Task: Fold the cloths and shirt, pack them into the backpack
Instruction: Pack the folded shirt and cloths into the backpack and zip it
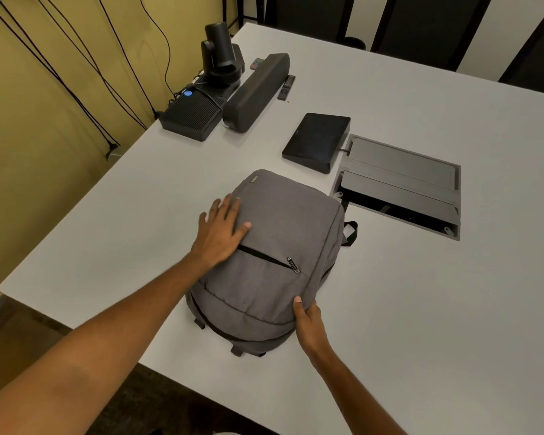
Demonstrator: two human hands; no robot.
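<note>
On the white table [390,293] the grey backpack [274,246] lies flat, front face up, its front pocket zip [266,257] drawn shut. The left hand [222,232] rests on its left upper side, fingers straight and spread. The right hand [308,321] grips the near right edge, thumb on top, fingers curled under the fabric. No cloths or shirt are in view, so this looks like handling the bag itself; next comes opening the main compartment
</note>
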